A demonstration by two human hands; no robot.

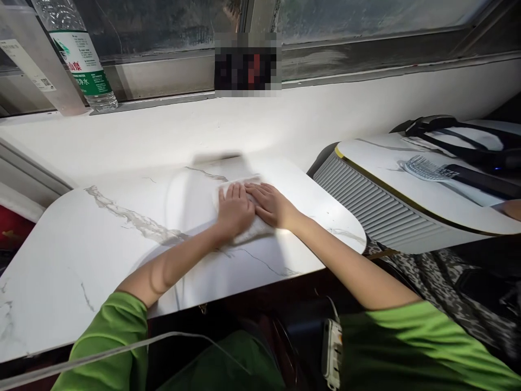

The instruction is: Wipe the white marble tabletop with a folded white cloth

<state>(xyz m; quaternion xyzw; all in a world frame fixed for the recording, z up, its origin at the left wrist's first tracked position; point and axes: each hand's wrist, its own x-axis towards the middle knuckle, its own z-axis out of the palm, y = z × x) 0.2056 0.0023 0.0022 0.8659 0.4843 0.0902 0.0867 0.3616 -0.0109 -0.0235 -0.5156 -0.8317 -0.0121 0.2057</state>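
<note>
Pressing flat rather than pinching, the grip of 2 bare hands is bearing down on a white cloth [257,233]. The left hand [236,214] is lying palm down, its fingers pointing away from the body, while the right hand [272,205] is coming in from the side, its fingers angling toward the left ones. Both are resting open, and the cloth is lying beneath them on the worktop [122,266], right of its middle.

The cloth is looking light, soft and limp (a judgement from its rumpled edges), so it is probably yielding easily and risking no breakage; its loose near edge is seeming the best place for taking hold.

Underneath, the worktop is showing a white face with grey marbled veins, likely letting fabric slide readily. To the right, a 2nd worktop [374,155] with a ribbed side is carrying a hairbrush [429,169] and a black strapped item [443,124].

Farther off, a white wall [171,130] is running up to a sill, where 1 labelled bottle [83,60] and a tall translucent container [49,70] are standing before a dark window [163,30].
</note>
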